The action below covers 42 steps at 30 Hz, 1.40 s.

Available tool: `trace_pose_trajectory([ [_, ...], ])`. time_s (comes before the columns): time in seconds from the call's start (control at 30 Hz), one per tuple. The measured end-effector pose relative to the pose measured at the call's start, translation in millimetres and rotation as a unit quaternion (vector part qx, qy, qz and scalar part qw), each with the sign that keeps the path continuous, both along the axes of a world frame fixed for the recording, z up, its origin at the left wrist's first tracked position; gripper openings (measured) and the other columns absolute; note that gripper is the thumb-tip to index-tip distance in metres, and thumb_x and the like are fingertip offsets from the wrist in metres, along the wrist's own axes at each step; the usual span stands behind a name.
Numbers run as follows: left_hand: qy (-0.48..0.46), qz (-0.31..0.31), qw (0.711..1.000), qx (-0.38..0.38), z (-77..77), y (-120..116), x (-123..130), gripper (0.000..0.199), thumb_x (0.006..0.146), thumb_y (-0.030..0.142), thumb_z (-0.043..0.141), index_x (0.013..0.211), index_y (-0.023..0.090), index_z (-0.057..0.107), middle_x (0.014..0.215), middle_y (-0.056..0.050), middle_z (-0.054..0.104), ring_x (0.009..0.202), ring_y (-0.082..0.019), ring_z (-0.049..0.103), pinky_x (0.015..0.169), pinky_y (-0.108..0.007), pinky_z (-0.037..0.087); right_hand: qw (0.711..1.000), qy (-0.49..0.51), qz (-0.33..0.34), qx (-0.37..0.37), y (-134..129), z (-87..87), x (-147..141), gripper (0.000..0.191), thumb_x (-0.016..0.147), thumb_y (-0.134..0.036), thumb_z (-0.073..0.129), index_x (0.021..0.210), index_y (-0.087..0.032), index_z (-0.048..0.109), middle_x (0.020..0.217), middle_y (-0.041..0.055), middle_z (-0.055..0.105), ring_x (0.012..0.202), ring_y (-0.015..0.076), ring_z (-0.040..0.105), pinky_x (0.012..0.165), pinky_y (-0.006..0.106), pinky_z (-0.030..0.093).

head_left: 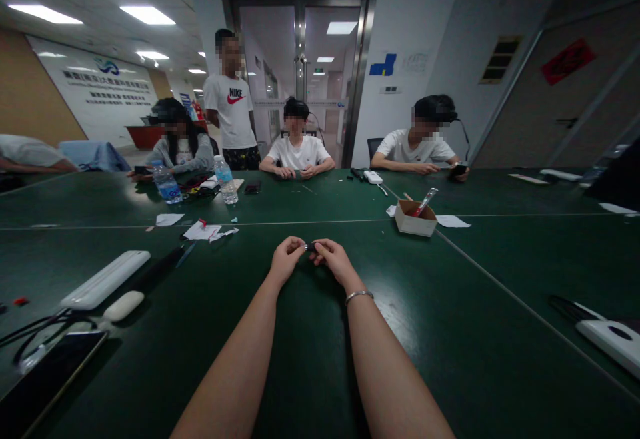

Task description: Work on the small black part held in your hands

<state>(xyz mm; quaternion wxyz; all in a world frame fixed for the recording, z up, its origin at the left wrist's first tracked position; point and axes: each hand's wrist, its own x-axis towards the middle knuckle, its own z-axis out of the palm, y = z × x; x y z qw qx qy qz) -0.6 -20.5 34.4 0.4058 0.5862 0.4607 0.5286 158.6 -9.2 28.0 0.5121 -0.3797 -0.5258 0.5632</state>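
Note:
Above the green tabletop, my left hand [289, 256] and my right hand [331, 257] meet at the middle of the head view. Between them is a small black object with a silver end [310, 247], too small to name for certain. The left fingertips pinch its silver end, while the right thumb and fingers close on the dark end. Part of it is hidden by the fingers. A metal bangle [359, 295] circles my right wrist.
A phone [55, 372], cables, a white power bank [107, 279] and a white oval case [124, 306] lie left. Paper scraps [201, 230] and a small box [416, 220] holding tools sit farther off. Bottles [226, 182] stand near people seated opposite. Another white device [613, 339] is right.

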Motion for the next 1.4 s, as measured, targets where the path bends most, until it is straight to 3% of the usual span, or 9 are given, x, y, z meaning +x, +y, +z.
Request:
trace_pose_trajectory([
  [0.2, -0.007, 0.012, 1.000, -0.010, -0.9, 1.9, -0.8, 0.020, 0.071, 0.030, 0.059, 0.087, 0.018, 0.060, 0.090, -0.005, 0.064, 0.079, -0.016, 0.060, 0.057, -0.021, 0.045, 1.000, -0.004, -0.009, -0.001, 0.5, -0.7, 0.0, 0.040, 0.068, -0.048, 0.071, 0.090, -0.016, 0.063, 0.062, 0.0025, 0.066, 0.051, 0.0125, 0.059, 0.053, 0.025, 0.045],
  [0.4, 0.001, 0.021, 0.999, -0.047, -3.5, 4.5, 0.3, 0.031, 0.076, 0.043, 0.056, 0.092, 0.017, 0.059, 0.071, -0.002, 0.061, 0.060, -0.011, 0.055, 0.050, -0.020, 0.039, 1.000, -0.001, -0.001, -0.008, 2.5, -2.8, -0.6, 0.041, 0.067, -0.047, 0.071, 0.092, -0.015, 0.062, 0.062, 0.0017, 0.066, 0.050, 0.0115, 0.058, 0.053, 0.024, 0.044],
  [0.63, 0.011, 0.030, 0.999, -0.019, -3.5, 3.2, -0.3, 0.023, 0.071, 0.030, 0.058, 0.089, 0.017, 0.061, 0.086, -0.005, 0.064, 0.074, -0.016, 0.059, 0.052, -0.022, 0.043, 1.000, 0.002, 0.001, -0.007, 1.4, -1.5, -0.3, 0.041, 0.067, -0.047, 0.071, 0.092, -0.015, 0.062, 0.062, 0.0016, 0.066, 0.050, 0.0112, 0.057, 0.053, 0.024, 0.044],
  [1.0, 0.010, 0.016, 1.000, 0.015, -9.6, 7.1, -4.0, 0.020, 0.069, 0.022, 0.058, 0.088, 0.017, 0.062, 0.091, -0.006, 0.066, 0.082, -0.017, 0.061, 0.064, -0.025, 0.046, 1.000, -0.001, -0.001, -0.005, -0.6, 1.0, -0.5, 0.039, 0.068, -0.047, 0.071, 0.090, -0.016, 0.062, 0.062, 0.0015, 0.066, 0.051, 0.0119, 0.058, 0.053, 0.025, 0.044],
  [1.17, 0.011, 0.018, 1.000, 0.011, -5.0, 5.3, -4.1, 0.020, 0.069, 0.025, 0.060, 0.087, 0.017, 0.063, 0.090, -0.006, 0.066, 0.082, -0.017, 0.060, 0.063, -0.025, 0.046, 1.000, -0.001, 0.002, -0.005, -1.7, 2.8, -0.1, 0.040, 0.068, -0.048, 0.071, 0.090, -0.016, 0.063, 0.062, 0.0017, 0.066, 0.052, 0.0122, 0.058, 0.053, 0.025, 0.045],
  [1.4, -0.012, 0.028, 0.999, -0.035, -4.4, 3.8, -0.9, 0.025, 0.073, 0.036, 0.059, 0.088, 0.016, 0.060, 0.072, -0.002, 0.060, 0.061, -0.012, 0.054, 0.055, -0.023, 0.041, 1.000, -0.003, 0.006, -0.005, -1.5, 1.6, 0.0, 0.039, 0.068, -0.047, 0.070, 0.091, -0.016, 0.063, 0.063, 0.0017, 0.066, 0.051, 0.0117, 0.058, 0.053, 0.024, 0.044],
])
